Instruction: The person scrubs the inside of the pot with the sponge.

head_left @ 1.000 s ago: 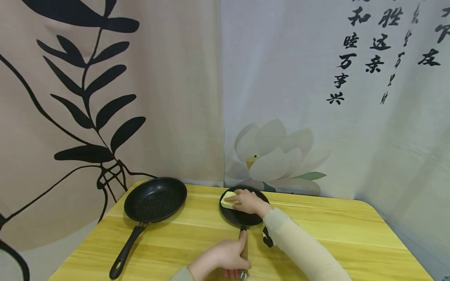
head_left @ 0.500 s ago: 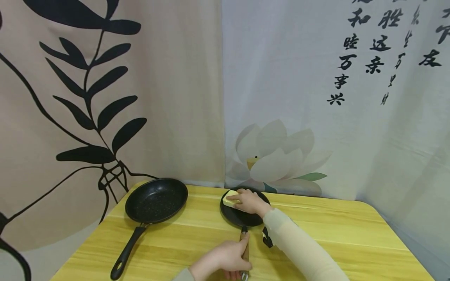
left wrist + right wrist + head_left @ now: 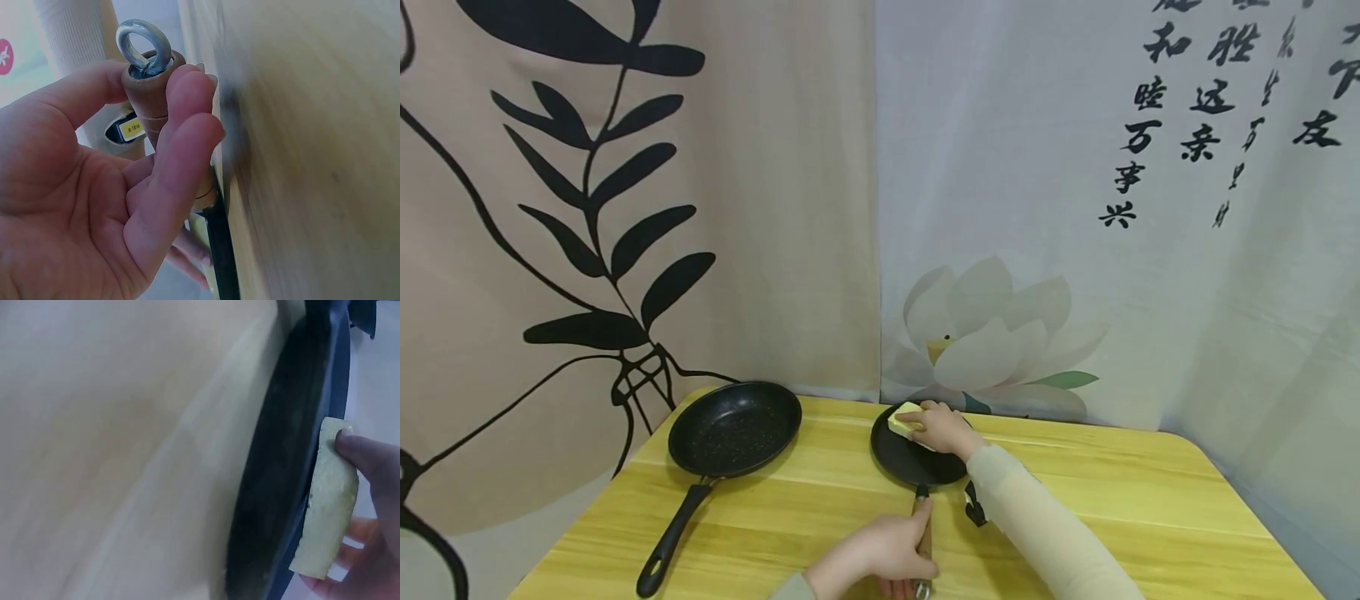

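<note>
A small black frying pan (image 3: 898, 462) lies on the wooden table, its handle toward me. My left hand (image 3: 887, 546) grips the brown wooden handle (image 3: 150, 97), with the fingers curled round it; a metal ring (image 3: 144, 47) sticks out at the handle's end. Inside the pan, my right hand (image 3: 946, 430) holds a pale yellow sponge (image 3: 328, 503) between thumb and fingers. The sponge sits against the pan's inner surface, left of the hand and toward the far side. Part of the sponge is hidden under the fingers in the head view.
A larger black frying pan (image 3: 733, 429) rests at the table's left, its black handle (image 3: 673, 542) pointing toward the front. The wooden table (image 3: 1112, 479) ends at a printed curtain (image 3: 790, 208) behind it. A small black object (image 3: 974, 505) shows by the right sleeve.
My right hand has slid the sponge slightly to the right and toward the far side inside the small pan. My left hand keeps its grip on the handle.
</note>
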Available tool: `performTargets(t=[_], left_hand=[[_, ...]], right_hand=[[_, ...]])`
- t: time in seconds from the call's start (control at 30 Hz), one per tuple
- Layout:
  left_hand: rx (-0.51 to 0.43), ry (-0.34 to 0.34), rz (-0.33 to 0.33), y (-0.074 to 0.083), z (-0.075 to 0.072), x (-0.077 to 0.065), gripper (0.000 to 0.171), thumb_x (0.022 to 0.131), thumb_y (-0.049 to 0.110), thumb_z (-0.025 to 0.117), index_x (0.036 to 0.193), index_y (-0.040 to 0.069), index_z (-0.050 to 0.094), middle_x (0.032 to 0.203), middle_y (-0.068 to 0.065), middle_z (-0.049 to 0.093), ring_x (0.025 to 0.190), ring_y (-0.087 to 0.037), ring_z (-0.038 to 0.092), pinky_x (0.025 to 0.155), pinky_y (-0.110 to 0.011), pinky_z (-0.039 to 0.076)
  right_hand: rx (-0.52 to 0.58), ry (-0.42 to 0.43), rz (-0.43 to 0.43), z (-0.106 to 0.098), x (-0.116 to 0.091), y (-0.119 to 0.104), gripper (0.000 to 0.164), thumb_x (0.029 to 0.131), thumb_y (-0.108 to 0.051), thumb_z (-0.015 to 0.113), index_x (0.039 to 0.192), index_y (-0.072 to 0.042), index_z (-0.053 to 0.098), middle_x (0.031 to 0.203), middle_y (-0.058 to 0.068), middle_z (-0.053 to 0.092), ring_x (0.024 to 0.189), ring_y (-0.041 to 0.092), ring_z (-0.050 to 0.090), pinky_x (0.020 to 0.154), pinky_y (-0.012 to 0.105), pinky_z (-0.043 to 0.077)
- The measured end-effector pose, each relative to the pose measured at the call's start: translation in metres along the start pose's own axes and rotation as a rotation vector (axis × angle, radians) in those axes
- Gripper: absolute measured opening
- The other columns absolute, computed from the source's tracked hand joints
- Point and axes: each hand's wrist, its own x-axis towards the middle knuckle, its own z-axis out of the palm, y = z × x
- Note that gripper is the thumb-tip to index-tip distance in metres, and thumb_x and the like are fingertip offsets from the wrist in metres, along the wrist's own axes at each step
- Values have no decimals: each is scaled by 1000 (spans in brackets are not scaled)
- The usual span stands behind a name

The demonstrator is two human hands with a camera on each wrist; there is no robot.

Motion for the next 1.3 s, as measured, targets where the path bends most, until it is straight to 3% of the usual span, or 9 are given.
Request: performTargets(t=[0.13,0.3,0.57,0.7,0.87,1.0,1.2,1.3], left_hand=[[-38,6,47,-25,9,20,100,81,48,71,157,20,12,54,-4,61,36,-20,57,37,-36,50],[-62,-22,84,-41,11,33,105,79,53,72,157,22,11,57,-6,63,38,-24,59,38,-40,51],[3,26,59,-28,9,26,101,80,51,72,157,18,15,51,-2,60,37,-20,57,37,-36,50],[-33,14,74,-34,10,31,104,78,52,72,157,17,15,52,-3,62,39,-22,60,38,-39,51],[-6,14,90,-35,10,32,104,79,53,71,157,14,14,55,-1,63,39,-21,59,38,-37,50],[17,21,75,-25,8,23,101,81,51,70,156,12,17,54,-1,60,37,-18,56,38,-33,48],[30,-14,-3,15,-5,-6,92,87,42,68,155,5,17,53,-1,58,39,-17,56,40,-32,49],[13,-19,-13,26,-8,-14,91,88,38,68,154,1,18,52,-1,59,40,-16,57,40,-33,50]], right_hand=[[3,7,43,-2,-3,5,42,97,-35,60,139,-33,55,144,17,43,127,43,41,101,66,32],[-24,21,64,-5,-7,8,43,96,-36,60,139,-32,56,140,16,46,123,42,44,100,68,32],[4,20,136,-13,-13,10,41,97,-34,60,137,-30,58,141,18,45,123,44,42,99,70,32],[16,14,157,-16,-16,12,41,97,-34,60,137,-30,58,140,18,46,123,44,42,96,68,35],[29,3,163,-18,-21,14,41,97,-34,60,138,-27,58,142,20,44,126,47,39,97,67,36],[49,-8,176,-20,-26,14,42,97,-32,59,138,-24,58,140,22,45,126,48,39,99,64,37],[35,3,153,-19,-33,19,42,96,-29,62,136,-20,59,145,22,42,127,51,36,99,61,38],[44,19,139,-18,-37,22,43,94,-28,64,135,-18,60,149,20,38,129,52,34,101,60,37]])
